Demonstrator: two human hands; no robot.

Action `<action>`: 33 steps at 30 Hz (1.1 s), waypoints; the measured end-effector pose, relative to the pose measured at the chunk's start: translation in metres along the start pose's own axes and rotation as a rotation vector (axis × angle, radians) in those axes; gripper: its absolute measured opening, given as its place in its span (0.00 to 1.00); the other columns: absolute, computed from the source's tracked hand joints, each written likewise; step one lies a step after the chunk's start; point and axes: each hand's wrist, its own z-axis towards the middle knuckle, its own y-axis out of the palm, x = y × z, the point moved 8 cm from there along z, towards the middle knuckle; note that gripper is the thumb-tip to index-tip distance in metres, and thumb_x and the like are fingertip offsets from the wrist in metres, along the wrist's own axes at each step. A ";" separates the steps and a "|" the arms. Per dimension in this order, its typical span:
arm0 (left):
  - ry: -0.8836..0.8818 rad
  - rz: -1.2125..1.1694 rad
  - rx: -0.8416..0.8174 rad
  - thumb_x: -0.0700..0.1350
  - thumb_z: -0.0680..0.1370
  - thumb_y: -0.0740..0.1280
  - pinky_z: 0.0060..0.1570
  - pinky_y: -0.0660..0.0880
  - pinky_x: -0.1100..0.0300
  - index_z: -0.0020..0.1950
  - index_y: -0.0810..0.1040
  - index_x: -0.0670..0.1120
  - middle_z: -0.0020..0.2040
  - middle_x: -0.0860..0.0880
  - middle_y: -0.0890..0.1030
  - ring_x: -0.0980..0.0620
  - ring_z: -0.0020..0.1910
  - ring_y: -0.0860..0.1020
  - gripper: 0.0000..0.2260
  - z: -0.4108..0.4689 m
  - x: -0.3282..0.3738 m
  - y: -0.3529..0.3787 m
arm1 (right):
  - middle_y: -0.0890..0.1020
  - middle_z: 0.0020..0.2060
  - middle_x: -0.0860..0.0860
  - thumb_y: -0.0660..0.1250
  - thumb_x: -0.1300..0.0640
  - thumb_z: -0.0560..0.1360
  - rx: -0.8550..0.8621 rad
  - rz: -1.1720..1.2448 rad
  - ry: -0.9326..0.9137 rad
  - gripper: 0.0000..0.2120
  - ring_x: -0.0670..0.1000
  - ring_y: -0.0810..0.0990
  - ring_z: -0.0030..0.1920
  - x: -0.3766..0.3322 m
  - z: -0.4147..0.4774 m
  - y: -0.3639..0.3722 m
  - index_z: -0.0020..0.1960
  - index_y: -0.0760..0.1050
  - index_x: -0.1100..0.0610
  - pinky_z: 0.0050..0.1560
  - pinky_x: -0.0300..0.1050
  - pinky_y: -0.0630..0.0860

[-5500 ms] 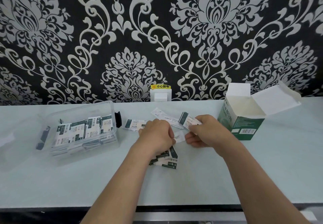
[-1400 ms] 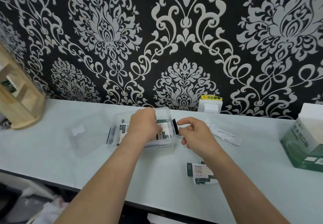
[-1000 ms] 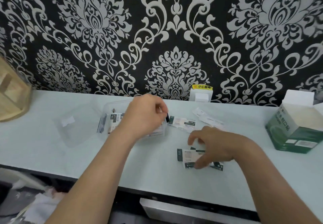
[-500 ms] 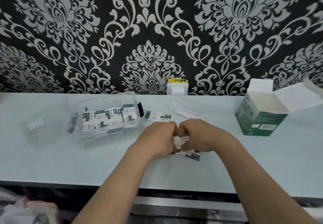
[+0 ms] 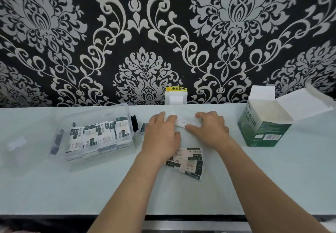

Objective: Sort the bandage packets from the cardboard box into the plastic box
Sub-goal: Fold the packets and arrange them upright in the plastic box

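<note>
Clear lid (image 5: 18, 143), far 9 o'clock, flat on the counter (image 5: 72, 187); plastic box (image 5: 94, 112), 9 o'clock of the hands, open, part filled with sorted packets (image 5: 98, 134); left hand (image 5: 161, 134), fingers laid straight over one end of the white strip (image 5: 187, 122) at 12 o'clock; right hand (image 5: 209, 130), pinching its other end; loose stack (image 5: 189, 160), 6 o'clock; cardboard box (image 5: 263, 129), 3 o'clock, flaps open. Step, by judgement: gathering strays; next calls for lifting the strip and carrying it towards 9 o'clock.

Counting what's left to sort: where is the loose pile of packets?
Head view, mid-table: the loose pile lies just nearer the person than the left hand, between the plastic box at left and the cardboard box at right.
</note>
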 end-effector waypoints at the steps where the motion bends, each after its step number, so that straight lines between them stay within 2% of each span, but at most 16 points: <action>1: -0.057 0.062 -0.049 0.51 0.80 0.58 0.71 0.55 0.42 0.73 0.63 0.50 0.76 0.43 0.58 0.41 0.75 0.53 0.22 0.003 -0.005 0.009 | 0.68 0.65 0.51 0.68 0.40 0.72 -0.026 -0.054 -0.002 0.28 0.55 0.64 0.67 -0.001 0.001 0.006 0.69 0.70 0.48 0.62 0.55 0.65; 4: -0.163 0.109 -0.179 0.53 0.80 0.53 0.67 0.56 0.32 0.69 0.63 0.49 0.73 0.41 0.60 0.37 0.74 0.53 0.19 0.005 -0.015 0.026 | 0.69 0.63 0.51 0.70 0.44 0.73 -0.007 -0.026 -0.027 0.21 0.54 0.65 0.66 -0.008 0.001 0.008 0.64 0.74 0.47 0.61 0.54 0.66; 7: -0.114 0.118 -0.113 0.54 0.80 0.55 0.62 0.64 0.39 0.66 0.67 0.50 0.65 0.46 0.68 0.41 0.68 0.63 0.16 0.007 -0.010 0.019 | 0.71 0.60 0.52 0.70 0.46 0.72 -0.034 -0.027 -0.019 0.16 0.55 0.67 0.64 -0.011 0.002 0.008 0.59 0.77 0.49 0.61 0.53 0.69; 9: -0.073 0.105 -0.090 0.54 0.79 0.57 0.59 0.67 0.44 0.67 0.68 0.51 0.63 0.48 0.71 0.43 0.65 0.65 0.17 0.005 -0.006 0.014 | 0.74 0.57 0.52 0.71 0.49 0.71 -0.064 -0.013 -0.019 0.12 0.56 0.70 0.61 -0.011 0.002 0.007 0.53 0.78 0.50 0.59 0.53 0.72; 12: 0.007 0.013 -0.118 0.55 0.76 0.65 0.57 0.71 0.50 0.64 0.73 0.52 0.60 0.49 0.75 0.44 0.61 0.69 0.18 0.003 0.005 0.011 | 0.80 0.48 0.52 0.71 0.55 0.70 -0.082 0.031 -0.010 0.06 0.55 0.77 0.52 -0.006 0.002 0.001 0.45 0.76 0.53 0.53 0.49 0.77; 14: 0.042 -0.133 -0.140 0.51 0.73 0.71 0.56 0.72 0.54 0.65 0.75 0.54 0.58 0.50 0.77 0.47 0.57 0.73 0.20 0.000 0.013 0.009 | 0.80 0.46 0.52 0.70 0.56 0.71 -0.095 0.023 -0.004 0.08 0.55 0.78 0.49 -0.004 0.000 -0.004 0.48 0.76 0.55 0.49 0.47 0.77; 16: 0.043 -0.221 -0.128 0.46 0.73 0.73 0.56 0.73 0.56 0.66 0.75 0.55 0.58 0.51 0.79 0.49 0.56 0.76 0.22 -0.001 0.014 0.005 | 0.80 0.48 0.52 0.71 0.54 0.71 -0.110 0.006 0.011 0.11 0.55 0.78 0.50 -0.001 -0.002 -0.006 0.51 0.75 0.56 0.50 0.47 0.77; 18: 0.038 -0.184 -0.080 0.42 0.73 0.72 0.59 0.71 0.57 0.68 0.73 0.55 0.62 0.51 0.78 0.50 0.61 0.74 0.24 -0.001 0.008 0.000 | 0.79 0.51 0.53 0.71 0.53 0.71 -0.121 0.006 0.016 0.13 0.56 0.77 0.53 0.001 -0.001 -0.006 0.53 0.76 0.56 0.54 0.49 0.77; 20: 0.019 -0.121 -0.068 0.42 0.75 0.70 0.62 0.67 0.55 0.71 0.70 0.53 0.67 0.51 0.74 0.49 0.66 0.69 0.25 -0.001 -0.001 -0.001 | 0.76 0.56 0.53 0.72 0.50 0.70 -0.134 0.026 -0.022 0.18 0.57 0.74 0.59 -0.001 -0.001 -0.004 0.59 0.75 0.51 0.60 0.53 0.74; 22: -0.015 -0.103 -0.103 0.45 0.76 0.70 0.64 0.67 0.53 0.72 0.68 0.50 0.69 0.50 0.72 0.49 0.67 0.68 0.25 -0.001 -0.008 0.001 | 0.70 0.62 0.52 0.70 0.48 0.72 -0.182 0.014 -0.098 0.25 0.57 0.66 0.66 -0.008 -0.003 0.000 0.67 0.69 0.43 0.65 0.58 0.68; 23: -0.030 -0.097 -0.117 0.47 0.76 0.70 0.63 0.67 0.53 0.71 0.69 0.49 0.69 0.50 0.72 0.48 0.67 0.68 0.25 -0.002 -0.010 0.001 | 0.68 0.64 0.51 0.69 0.47 0.74 -0.206 -0.020 -0.142 0.24 0.57 0.63 0.67 -0.012 -0.005 0.003 0.68 0.68 0.40 0.65 0.59 0.66; 25: -0.048 -0.066 -0.132 0.50 0.75 0.70 0.63 0.67 0.53 0.71 0.69 0.49 0.68 0.49 0.71 0.48 0.67 0.67 0.26 -0.001 -0.014 0.002 | 0.67 0.65 0.49 0.67 0.48 0.76 -0.210 -0.071 -0.207 0.18 0.55 0.61 0.68 -0.018 -0.007 0.008 0.64 0.72 0.37 0.64 0.58 0.64; 28: -0.055 -0.044 -0.147 0.51 0.74 0.72 0.62 0.69 0.51 0.70 0.71 0.51 0.64 0.49 0.72 0.48 0.64 0.69 0.25 0.001 -0.016 0.001 | 0.72 0.62 0.48 0.68 0.50 0.75 -0.121 -0.042 -0.257 0.10 0.54 0.64 0.64 -0.020 -0.004 0.008 0.56 0.79 0.41 0.64 0.55 0.66; 31: -0.010 -0.094 -0.164 0.42 0.75 0.69 0.57 0.72 0.53 0.64 0.76 0.51 0.57 0.49 0.77 0.48 0.58 0.74 0.17 0.000 -0.010 0.000 | 0.78 0.55 0.49 0.67 0.56 0.76 -0.010 0.087 -0.282 0.07 0.53 0.68 0.60 -0.016 -0.001 0.001 0.51 0.83 0.49 0.63 0.50 0.69; 33: 0.028 -0.093 -0.167 0.36 0.75 0.65 0.55 0.73 0.53 0.62 0.77 0.50 0.56 0.48 0.78 0.47 0.57 0.74 0.18 -0.001 -0.006 0.000 | 0.80 0.46 0.48 0.66 0.58 0.77 0.025 0.160 -0.264 0.08 0.51 0.71 0.53 -0.012 0.001 -0.010 0.46 0.84 0.51 0.55 0.47 0.72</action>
